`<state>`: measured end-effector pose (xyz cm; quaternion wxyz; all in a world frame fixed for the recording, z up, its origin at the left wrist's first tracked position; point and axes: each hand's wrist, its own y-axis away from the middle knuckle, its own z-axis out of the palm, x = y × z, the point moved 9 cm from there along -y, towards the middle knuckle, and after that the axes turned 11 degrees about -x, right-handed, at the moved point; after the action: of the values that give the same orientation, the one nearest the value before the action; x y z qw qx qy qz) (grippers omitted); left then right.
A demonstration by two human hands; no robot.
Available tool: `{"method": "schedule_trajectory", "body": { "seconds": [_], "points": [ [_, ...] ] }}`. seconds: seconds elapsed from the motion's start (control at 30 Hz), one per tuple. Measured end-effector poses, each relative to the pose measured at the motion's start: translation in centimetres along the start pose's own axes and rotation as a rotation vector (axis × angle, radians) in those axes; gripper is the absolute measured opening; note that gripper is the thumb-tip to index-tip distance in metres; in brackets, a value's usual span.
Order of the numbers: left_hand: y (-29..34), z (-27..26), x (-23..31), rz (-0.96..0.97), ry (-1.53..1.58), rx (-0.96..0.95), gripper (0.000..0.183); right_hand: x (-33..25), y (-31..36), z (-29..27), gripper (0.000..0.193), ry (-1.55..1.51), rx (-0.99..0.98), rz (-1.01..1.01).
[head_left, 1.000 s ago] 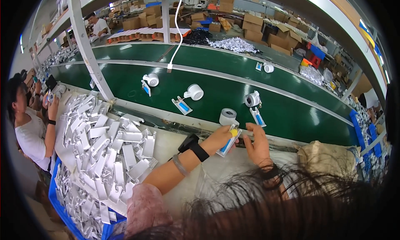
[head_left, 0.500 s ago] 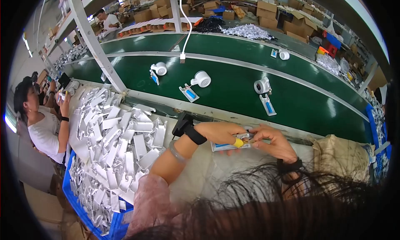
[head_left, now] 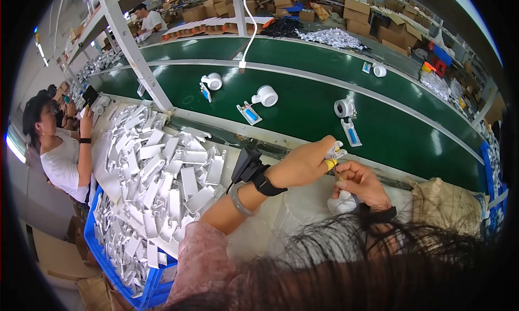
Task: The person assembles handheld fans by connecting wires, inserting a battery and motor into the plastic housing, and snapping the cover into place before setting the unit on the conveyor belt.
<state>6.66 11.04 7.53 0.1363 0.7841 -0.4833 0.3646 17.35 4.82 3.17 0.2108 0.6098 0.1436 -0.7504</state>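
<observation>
My left hand [head_left: 305, 162] is closed round a white plastic housing [head_left: 336, 149], whose end sticks out past the fingers. A yellow cover [head_left: 330, 164] sits on one of its fingers. Just to the right, my right hand [head_left: 363, 184] is pinched, thumb against fingers, close to the left fingertips. What the pinch holds is too small to make out. Below it, against the palm side, is a rounded white part [head_left: 343, 203], partly hidden by the hand. Both wrists wear black bands.
Many white plastic covers [head_left: 189, 182] are heaped at the left, spilling from a blue bin [head_left: 157, 289]. Ahead, a green conveyor [head_left: 303, 111] carries small white fan units [head_left: 266, 96] with blue-celled handles. A brown sack [head_left: 448, 205] lies at the right; a co-worker [head_left: 65, 154] stands left.
My left hand has risen and turned, tilting the housing up from its flatter position. The rounded white part now shows under my right hand. The view has shifted slightly.
</observation>
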Motion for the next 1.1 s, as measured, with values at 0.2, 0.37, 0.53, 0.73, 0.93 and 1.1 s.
{"method": "schedule_trajectory", "body": {
  "seconds": [0.2,0.37,0.53,0.73,0.93,1.1],
  "points": [
    [0.2,-0.4,0.8,0.047,0.074,-0.027,0.038,-1.1,-0.1,-1.0,0.013,0.354,0.215,-0.055],
    [-0.5,2.2,-1.6,-0.058,0.604,-0.071,0.026,-4.0,1.9,-1.5,0.014,0.795,0.63,-0.31],
    [-1.1,2.5,-2.1,-0.011,0.741,0.034,0.023,-3.6,2.7,-2.1,0.011,0.706,0.71,-0.447],
    [-1.1,2.8,-2.6,-0.029,0.751,0.069,0.025,-3.6,2.4,-1.5,0.011,0.787,0.674,-0.482],
    [-1.1,3.6,-2.0,0.069,0.761,0.056,0.028,-5.8,3.2,1.7,0.016,1.147,0.684,-0.647],
    [-0.9,3.4,-0.1,0.126,0.722,0.016,0.03,-6.2,3.9,2.0,0.018,1.19,0.731,-0.747]
  ]
}}
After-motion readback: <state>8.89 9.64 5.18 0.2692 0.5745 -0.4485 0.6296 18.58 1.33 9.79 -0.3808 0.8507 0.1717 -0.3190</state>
